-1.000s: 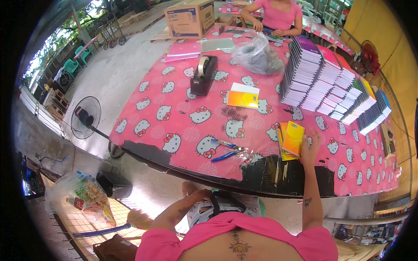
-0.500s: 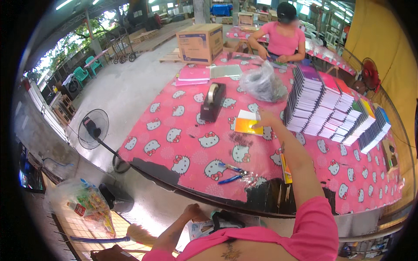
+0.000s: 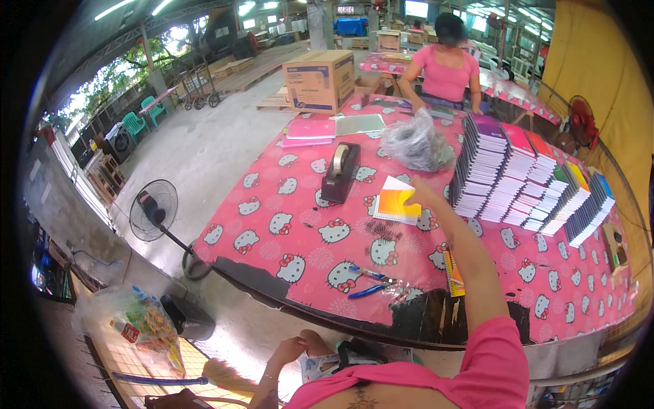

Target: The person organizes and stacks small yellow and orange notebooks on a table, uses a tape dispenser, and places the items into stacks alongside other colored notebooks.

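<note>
While the right hand [image 3: 417, 191] stretches out over the surface [image 3: 272, 225], its fingers are pinched on the corner of an orange-and-yellow notebook [image 3: 397, 203], lifting that edge off the pink cartoon-cat cloth. Just left stands a black tape dispenser [image 3: 340, 173]; just right, fanned notebook stacks [image 3: 524, 177]. Down low, the left hand [image 3: 289, 351] hangs loosely curled, empty, near a broom [image 3: 228, 375].

A pink cat-patterned tablecloth [image 3: 286, 225] carries an orange-yellow notebook [image 3: 397, 204], a black tape dispenser [image 3: 340, 174] and blue pens [image 3: 368, 283].
</note>
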Demonstrator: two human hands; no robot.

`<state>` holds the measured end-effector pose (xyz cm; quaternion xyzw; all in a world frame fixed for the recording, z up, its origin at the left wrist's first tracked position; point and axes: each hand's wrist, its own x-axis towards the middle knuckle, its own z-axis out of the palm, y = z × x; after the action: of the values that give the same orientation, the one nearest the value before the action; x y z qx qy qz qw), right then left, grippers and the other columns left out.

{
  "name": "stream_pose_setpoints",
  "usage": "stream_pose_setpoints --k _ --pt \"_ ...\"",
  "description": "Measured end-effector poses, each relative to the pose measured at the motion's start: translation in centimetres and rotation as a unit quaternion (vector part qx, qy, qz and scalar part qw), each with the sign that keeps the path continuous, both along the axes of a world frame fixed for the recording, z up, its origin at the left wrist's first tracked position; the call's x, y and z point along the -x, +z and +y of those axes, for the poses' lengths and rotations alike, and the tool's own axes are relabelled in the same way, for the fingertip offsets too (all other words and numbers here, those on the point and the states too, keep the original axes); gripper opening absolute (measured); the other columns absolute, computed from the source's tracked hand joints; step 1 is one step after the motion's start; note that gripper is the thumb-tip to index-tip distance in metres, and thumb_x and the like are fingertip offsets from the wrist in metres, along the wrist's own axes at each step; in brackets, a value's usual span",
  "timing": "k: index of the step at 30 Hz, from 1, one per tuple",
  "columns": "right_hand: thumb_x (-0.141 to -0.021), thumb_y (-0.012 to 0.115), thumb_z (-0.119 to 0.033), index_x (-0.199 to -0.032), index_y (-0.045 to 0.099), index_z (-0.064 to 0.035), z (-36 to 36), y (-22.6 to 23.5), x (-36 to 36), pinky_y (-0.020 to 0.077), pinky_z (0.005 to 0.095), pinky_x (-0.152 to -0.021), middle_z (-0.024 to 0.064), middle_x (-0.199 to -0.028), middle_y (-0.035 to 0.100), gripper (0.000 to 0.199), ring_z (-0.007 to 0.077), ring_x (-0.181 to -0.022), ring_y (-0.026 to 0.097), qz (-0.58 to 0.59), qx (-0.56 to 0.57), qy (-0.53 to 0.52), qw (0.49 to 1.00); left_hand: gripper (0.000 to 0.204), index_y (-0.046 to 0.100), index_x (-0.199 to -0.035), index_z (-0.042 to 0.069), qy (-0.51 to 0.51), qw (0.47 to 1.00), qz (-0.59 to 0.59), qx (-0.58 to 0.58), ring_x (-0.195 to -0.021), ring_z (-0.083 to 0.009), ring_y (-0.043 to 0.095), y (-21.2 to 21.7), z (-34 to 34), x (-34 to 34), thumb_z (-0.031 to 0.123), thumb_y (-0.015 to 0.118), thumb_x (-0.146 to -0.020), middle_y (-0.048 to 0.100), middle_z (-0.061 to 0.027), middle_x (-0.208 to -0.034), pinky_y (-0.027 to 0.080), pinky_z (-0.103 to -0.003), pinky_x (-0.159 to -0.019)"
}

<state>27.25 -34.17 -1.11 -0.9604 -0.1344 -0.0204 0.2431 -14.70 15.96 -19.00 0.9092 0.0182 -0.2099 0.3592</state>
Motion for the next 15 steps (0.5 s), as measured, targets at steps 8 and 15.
stream_pose_setpoints --k 8,15 --pt "-0.074 0.073 -0.011 -0.097 0.066 -0.0055 10.5 10.5 15.8 0.0494 0.0363 -0.073 0.0094 -0.087 0.062 0.025 0.0255 -0.085 0.063 -0.264 -0.207 0.108 0.936 0.053 0.058 -0.125 0.000 0.101 0.830 0.029 0.547 -0.099 -0.0289 0.069 19.1 -5.9 -6.5 0.046 0.053 -0.099 0.068 -0.0163 -0.110 0.057 -0.043 -0.084" --pt "-0.066 0.067 -0.014 -0.094 0.067 -0.0133 15.8 5.6 27.9 0.0493 0.0421 -0.082 0.0016 -0.098 0.060 0.028 0.0227 -0.098 0.059 -0.400 -0.026 0.309 0.862 0.040 0.052 -0.130 -0.003 0.168 0.672 0.100 0.714 -0.103 -0.0269 0.067 21.0 -9.3 -13.5 0.022 0.054 -0.099 0.065 -0.0151 -0.122 0.056 -0.040 -0.090"
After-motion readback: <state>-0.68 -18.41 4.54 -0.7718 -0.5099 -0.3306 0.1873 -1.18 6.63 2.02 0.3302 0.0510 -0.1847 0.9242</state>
